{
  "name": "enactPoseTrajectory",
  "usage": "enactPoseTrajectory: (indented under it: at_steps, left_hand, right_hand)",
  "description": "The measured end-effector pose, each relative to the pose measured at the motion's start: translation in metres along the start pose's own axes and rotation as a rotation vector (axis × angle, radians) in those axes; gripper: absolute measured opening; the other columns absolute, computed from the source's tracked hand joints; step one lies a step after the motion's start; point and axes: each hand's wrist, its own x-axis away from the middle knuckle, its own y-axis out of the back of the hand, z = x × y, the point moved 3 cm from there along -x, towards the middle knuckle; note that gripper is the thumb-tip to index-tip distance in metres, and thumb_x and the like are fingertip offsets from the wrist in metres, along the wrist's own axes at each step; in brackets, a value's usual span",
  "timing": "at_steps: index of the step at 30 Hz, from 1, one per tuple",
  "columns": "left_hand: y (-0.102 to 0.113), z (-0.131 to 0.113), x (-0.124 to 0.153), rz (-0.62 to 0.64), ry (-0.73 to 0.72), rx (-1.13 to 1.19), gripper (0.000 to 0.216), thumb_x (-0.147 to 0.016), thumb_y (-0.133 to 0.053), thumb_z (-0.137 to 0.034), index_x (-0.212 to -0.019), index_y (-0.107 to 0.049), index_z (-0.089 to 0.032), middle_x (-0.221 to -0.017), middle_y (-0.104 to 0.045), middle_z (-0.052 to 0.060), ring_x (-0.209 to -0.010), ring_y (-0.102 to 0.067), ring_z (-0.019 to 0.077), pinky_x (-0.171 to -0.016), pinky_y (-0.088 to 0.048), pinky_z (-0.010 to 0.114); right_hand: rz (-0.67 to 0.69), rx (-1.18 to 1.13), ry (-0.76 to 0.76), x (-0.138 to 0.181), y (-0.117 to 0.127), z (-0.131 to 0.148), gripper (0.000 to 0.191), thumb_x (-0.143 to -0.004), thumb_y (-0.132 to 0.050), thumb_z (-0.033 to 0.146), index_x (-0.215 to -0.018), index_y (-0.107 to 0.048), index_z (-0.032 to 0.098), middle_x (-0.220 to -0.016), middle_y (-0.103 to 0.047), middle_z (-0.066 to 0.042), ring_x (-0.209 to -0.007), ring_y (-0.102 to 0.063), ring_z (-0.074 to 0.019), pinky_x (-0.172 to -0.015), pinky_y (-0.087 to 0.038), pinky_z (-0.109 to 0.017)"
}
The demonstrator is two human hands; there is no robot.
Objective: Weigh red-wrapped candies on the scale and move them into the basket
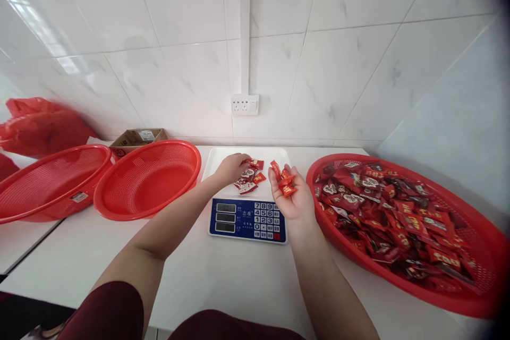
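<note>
A blue electronic scale (247, 219) with a white weighing pan (217, 160) stands on the white counter in front of me. A small pile of red candy packets (250, 177) lies on the pan. My left hand (231, 168) rests on that pile, fingers curled over some packets. My right hand (290, 194) is held palm up just right of the pan, cupping several red candy packets (284, 179). To its right a large red basket (462, 297) is filled with many wrapped candies.
Two empty red mesh baskets (147, 178) (48, 180) sit at the left, with a cardboard box (137, 137) and red plastic bags (37, 125) behind them. A wall socket (244, 104) is above the scale. The counter edge runs near my body.
</note>
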Motion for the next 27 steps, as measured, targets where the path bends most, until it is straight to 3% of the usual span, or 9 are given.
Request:
enactPoseTrajectory:
  at_steps: [2,5,8,11,13,17,21,24,27]
  left_hand:
    - [0.015,0.005,0.009,-0.049,0.033,-0.014,0.025,-0.089,-0.038,-0.024,-0.103,-0.058,-0.02,-0.102,-0.064,0.005,-0.092,-0.059,0.0187,-0.078,-0.044,0.027]
    - [0.045,0.023,0.032,-0.116,0.115,-0.061,0.026,-0.092,-0.033,-0.029,-0.104,-0.053,-0.02,-0.105,-0.062,0.008,-0.09,-0.059,0.0219,-0.071,-0.045,0.03]
    - [0.076,0.055,0.063,-0.169,0.314,-0.206,0.028,-0.093,-0.028,-0.033,-0.103,-0.052,-0.022,-0.101,-0.063,0.008,-0.085,-0.061,0.0239,-0.064,-0.044,0.03]
    - [0.095,0.086,0.089,-0.165,0.467,-0.333,0.032,-0.092,-0.029,-0.038,-0.108,-0.051,-0.022,-0.095,-0.064,0.008,-0.079,-0.061,0.0258,-0.059,-0.044,0.031]
    - [0.098,0.097,0.101,-0.159,0.486,-0.398,0.035,-0.09,-0.033,-0.04,-0.114,-0.051,-0.021,-0.1,-0.063,0.011,-0.088,-0.06,0.0293,-0.064,-0.046,0.035]
    - [0.08,0.081,0.102,-0.174,0.241,-0.371,0.039,-0.089,-0.04,-0.039,-0.121,-0.052,-0.02,-0.121,-0.055,0.012,-0.114,-0.045,0.0316,-0.088,-0.042,0.044]
    - [0.04,0.035,0.083,0.005,-0.144,-0.139,0.033,-0.086,-0.045,-0.024,-0.118,-0.056,-0.023,-0.118,-0.056,0.007,-0.114,-0.046,0.0234,-0.097,-0.039,0.039]
    - [0.016,0.013,0.064,0.073,-0.251,-0.139,0.039,-0.079,-0.049,-0.01,-0.115,-0.058,-0.02,-0.115,-0.058,0.008,-0.112,-0.047,0.0239,-0.097,-0.04,0.039]
    - [0.002,0.011,0.048,0.087,-0.268,-0.138,0.034,-0.077,-0.05,-0.009,-0.107,-0.064,-0.02,-0.109,-0.062,0.008,-0.106,-0.051,0.0245,-0.093,-0.042,0.039]
  right_hand:
    - [0.014,-0.009,-0.002,0.0,0.0,0.002,0.018,-0.092,-0.042,0.02,-0.079,-0.054,0.017,-0.078,-0.065,-0.001,-0.083,-0.066,-0.0122,-0.068,-0.06,-0.025]
    - [0.073,-0.016,-0.063,-0.004,0.005,0.006,0.016,-0.09,-0.042,0.016,-0.08,-0.054,0.018,-0.073,-0.064,0.0,-0.066,-0.064,-0.0076,-0.051,-0.056,-0.014]
    - [0.182,-0.003,-0.114,-0.01,0.008,0.009,0.009,-0.085,-0.051,0.015,-0.078,-0.054,0.019,-0.066,-0.062,0.003,-0.052,-0.057,-0.0035,-0.037,-0.045,-0.006]
    - [0.231,0.108,-0.015,-0.015,0.011,0.01,0.014,-0.073,-0.065,0.015,-0.078,-0.053,0.021,-0.066,-0.06,0.007,-0.051,-0.055,-0.0028,-0.037,-0.042,-0.007]
    - [0.226,0.263,0.096,-0.015,0.012,0.008,0.023,-0.067,-0.07,0.018,-0.083,-0.055,0.024,-0.067,-0.059,0.007,-0.053,-0.055,-0.0044,-0.037,-0.04,-0.009]
    - [0.304,0.848,0.389,-0.01,0.009,0.004,0.022,-0.069,-0.068,0.032,-0.088,-0.058,0.026,-0.068,-0.058,0.005,-0.06,-0.055,-0.0096,-0.041,-0.039,-0.016]
    - [0.45,1.658,0.735,-0.002,-0.001,-0.006,0.011,-0.077,-0.06,0.026,-0.087,-0.064,0.024,-0.09,-0.06,-0.001,-0.083,-0.058,-0.0151,-0.074,-0.044,-0.028]
    - [0.507,2.076,0.712,-0.002,-0.005,-0.017,0.017,-0.08,-0.056,0.019,-0.093,-0.065,0.025,-0.098,-0.058,-0.002,-0.085,-0.058,-0.0163,-0.073,-0.041,-0.027]
    - [0.538,2.336,0.665,-0.005,-0.01,-0.025,0.021,-0.078,-0.057,0.018,-0.096,-0.065,0.026,-0.1,-0.057,-0.003,-0.081,-0.058,-0.0177,-0.064,-0.038,-0.026]
